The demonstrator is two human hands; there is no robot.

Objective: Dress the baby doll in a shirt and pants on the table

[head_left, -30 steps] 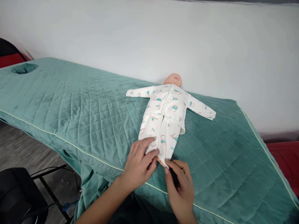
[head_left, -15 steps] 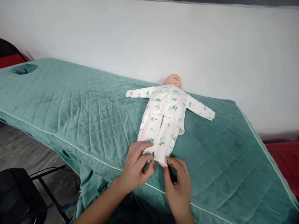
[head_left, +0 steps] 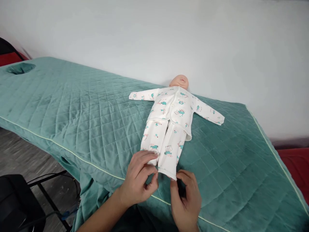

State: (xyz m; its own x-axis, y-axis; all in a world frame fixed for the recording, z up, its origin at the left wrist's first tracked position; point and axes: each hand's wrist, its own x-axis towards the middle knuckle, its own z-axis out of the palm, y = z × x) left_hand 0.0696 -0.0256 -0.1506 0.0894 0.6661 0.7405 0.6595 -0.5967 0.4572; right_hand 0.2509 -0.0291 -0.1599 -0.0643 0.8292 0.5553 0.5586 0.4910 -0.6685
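Note:
A baby doll (head_left: 180, 81) lies on its back on a teal quilted bed (head_left: 84, 106), arms spread. It wears a white printed top (head_left: 175, 106) and matching white printed trousers (head_left: 164, 145). My left hand (head_left: 140, 180) pinches the cuff of the left trouser leg, thumb and fingers closed on the fabric. My right hand (head_left: 185, 196) pinches the cuff of the right trouser leg at its hem. Both hands rest at the bed's near edge, below the doll's feet, which the fabric hides.
A white wall (head_left: 169, 38) runs right behind the doll's head. A round face hole (head_left: 20, 68) sits in the bed at far left. A black object with cables (head_left: 16, 203) stands on the floor at lower left. Red padding (head_left: 295, 164) shows at right.
The trouser legs have been drawn down toward me; the doll's foot seen earlier at the hem is now covered. Both hands have shifted slightly nearer.

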